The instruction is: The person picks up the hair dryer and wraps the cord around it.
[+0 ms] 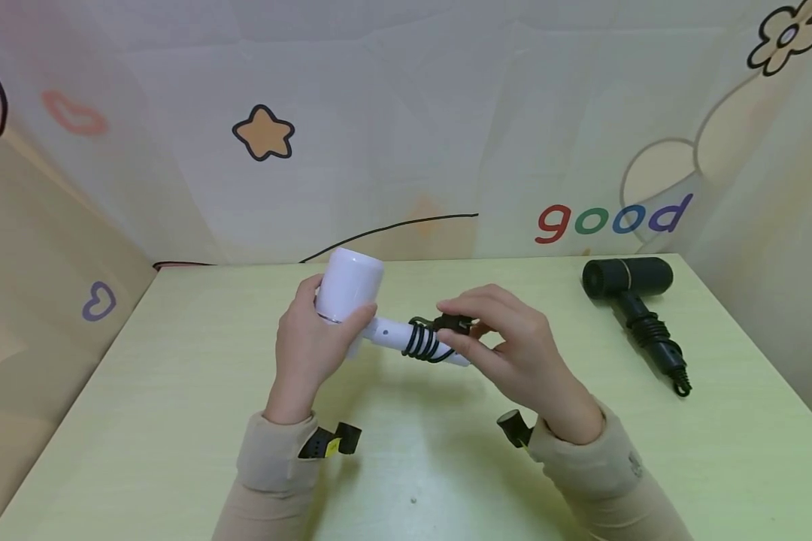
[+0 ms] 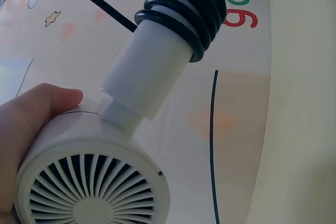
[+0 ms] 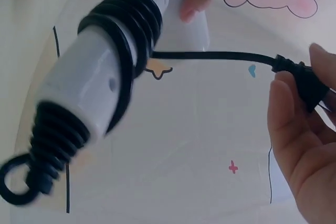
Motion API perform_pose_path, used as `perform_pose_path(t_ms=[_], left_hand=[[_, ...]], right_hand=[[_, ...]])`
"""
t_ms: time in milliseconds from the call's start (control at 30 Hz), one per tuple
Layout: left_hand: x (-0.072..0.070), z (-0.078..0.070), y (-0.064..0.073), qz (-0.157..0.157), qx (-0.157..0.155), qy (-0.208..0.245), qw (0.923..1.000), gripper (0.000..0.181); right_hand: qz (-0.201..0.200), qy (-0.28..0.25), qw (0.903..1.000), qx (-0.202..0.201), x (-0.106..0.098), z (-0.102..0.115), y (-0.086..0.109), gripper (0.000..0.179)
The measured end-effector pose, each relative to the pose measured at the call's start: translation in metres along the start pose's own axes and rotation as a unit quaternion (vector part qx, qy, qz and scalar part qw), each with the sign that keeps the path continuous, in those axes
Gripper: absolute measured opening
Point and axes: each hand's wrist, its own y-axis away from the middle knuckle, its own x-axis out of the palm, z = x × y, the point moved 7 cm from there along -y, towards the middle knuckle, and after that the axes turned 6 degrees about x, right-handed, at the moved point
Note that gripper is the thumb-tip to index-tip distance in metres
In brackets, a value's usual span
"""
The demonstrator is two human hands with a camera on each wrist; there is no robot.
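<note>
A white hair dryer [image 1: 349, 284] is held up above the table, its round slotted vent [image 2: 94, 192] showing in the left wrist view. My left hand [image 1: 314, 330] grips it by the barrel, thumb across the near side. Black power cord [image 3: 123, 30] is wound in several turns round the white handle [image 3: 79, 85]. From the coil a short free length runs to a black plug [image 3: 310, 85]. My right hand [image 1: 507, 338] pinches that plug between thumb and fingers, beside the handle.
A black hair dryer [image 1: 639, 276] lies at the right rear of the pale table [image 1: 196, 421], its cord wrapped round its handle. Behind the table hangs a printed cloth [image 1: 406, 135] with a star and the word "good". Small wrist cameras [image 1: 514, 428] sit on both sleeves.
</note>
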Motion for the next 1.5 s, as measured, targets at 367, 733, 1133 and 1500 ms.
perform_pose_path(t_ms=[367, 733, 1133, 1500], left_hand=[[0.002, 0.009, -0.003, -0.006, -0.031, 0.025, 0.9992, 0.076], [-0.005, 0.021, -0.007, -0.02, -0.069, 0.028, 0.997, 0.078], [-0.026, 0.03, -0.012, -0.068, -0.086, 0.045, 0.9929, 0.077], [-0.032, 0.032, -0.01, -0.078, -0.102, 0.067, 0.9894, 0.078]], right_hand=[[-0.031, -0.033, 0.9987, 0.025, 0.011, 0.001, 0.003, 0.041], [-0.022, -0.075, 0.997, 0.001, 0.037, 0.007, 0.01, 0.029], [0.055, -0.064, 0.9924, 0.09, 0.063, 0.0, 0.018, 0.023], [0.109, -0.242, 0.9328, 0.243, 0.09, -0.014, 0.029, 0.017]])
